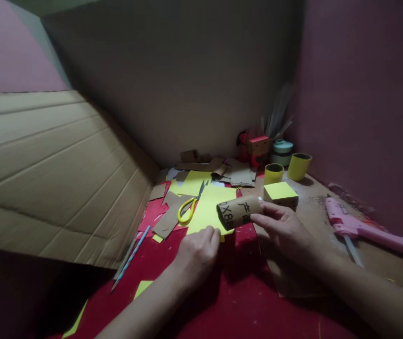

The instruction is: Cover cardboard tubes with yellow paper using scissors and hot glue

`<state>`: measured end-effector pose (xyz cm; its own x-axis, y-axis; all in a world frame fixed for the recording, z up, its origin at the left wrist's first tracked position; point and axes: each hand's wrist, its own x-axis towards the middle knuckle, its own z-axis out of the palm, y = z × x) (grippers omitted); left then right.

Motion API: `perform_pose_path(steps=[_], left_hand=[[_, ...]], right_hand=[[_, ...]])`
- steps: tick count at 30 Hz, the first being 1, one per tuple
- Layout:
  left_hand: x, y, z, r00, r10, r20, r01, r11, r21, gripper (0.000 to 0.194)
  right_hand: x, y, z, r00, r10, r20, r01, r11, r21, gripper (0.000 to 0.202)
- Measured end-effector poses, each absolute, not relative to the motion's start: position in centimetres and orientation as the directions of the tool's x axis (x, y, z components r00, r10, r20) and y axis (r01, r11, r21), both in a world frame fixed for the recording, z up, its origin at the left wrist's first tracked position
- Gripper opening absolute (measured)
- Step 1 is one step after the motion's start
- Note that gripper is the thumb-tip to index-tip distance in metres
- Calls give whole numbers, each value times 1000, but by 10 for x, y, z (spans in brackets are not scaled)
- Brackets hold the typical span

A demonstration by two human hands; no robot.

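Dim walls [187,70] rise around a red work surface [237,301]; beyond the yellow sheet [206,209], pale sticks [274,117] blur into shadow; the right hand [289,230] pinches one end of a printed cardboard tube [235,212] over the sheet, fingertips covering some lettering; the left hand [197,252] curls closed at the sheet's near edge, whether gripping it I cannot tell; beyond the sheet, rightward, a lidded teal jar [282,153] hides its contents.

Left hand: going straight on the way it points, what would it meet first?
Probably the cardboard tube in the right hand, just ahead of the left hand; depth is unclear, so it might pass underneath.
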<state>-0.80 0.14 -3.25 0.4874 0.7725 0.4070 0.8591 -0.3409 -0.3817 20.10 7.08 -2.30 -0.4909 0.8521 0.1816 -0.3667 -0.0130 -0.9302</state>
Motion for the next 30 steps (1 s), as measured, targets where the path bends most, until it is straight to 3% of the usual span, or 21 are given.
perform_pose_path(steps=[4, 10, 20, 23, 24, 25, 28, 30], left_hand=[[-4, 1, -40, 519, 724, 453, 852, -396, -344, 24], [2, -4, -33, 492, 657, 572, 869, -411, -276, 25], [11, 4, -32, 336, 666, 666, 903, -429, -26, 13], [9, 6, -29, 308, 667, 678, 895, -445, 31, 6], [7, 6, -29, 293, 665, 687, 897, -440, 43, 3], [5, 6, -29, 269, 668, 694, 902, -428, 63, 13], [-6, 7, -30, 138, 751, 645, 892, -377, 249, 37], [-13, 8, -31, 76, 820, 567, 855, -346, 386, 31]], right_hand=[[195, 70, -31, -503, 860, 87, -386, -134, -913, 14], [185, 66, -41, -487, 871, -66, -202, -185, -962, 13], [187, 67, -39, -615, 788, 38, -200, -110, -974, 13], [186, 68, -40, -564, 818, 117, -145, 41, -989, 15], [185, 69, -42, -535, 839, 104, -124, 44, -991, 15], [185, 70, -43, -510, 857, 67, -118, 8, -993, 15], [185, 71, -46, -518, 854, -53, -212, -188, -959, 19], [186, 71, -46, -531, 847, -35, -262, -204, -943, 19]])
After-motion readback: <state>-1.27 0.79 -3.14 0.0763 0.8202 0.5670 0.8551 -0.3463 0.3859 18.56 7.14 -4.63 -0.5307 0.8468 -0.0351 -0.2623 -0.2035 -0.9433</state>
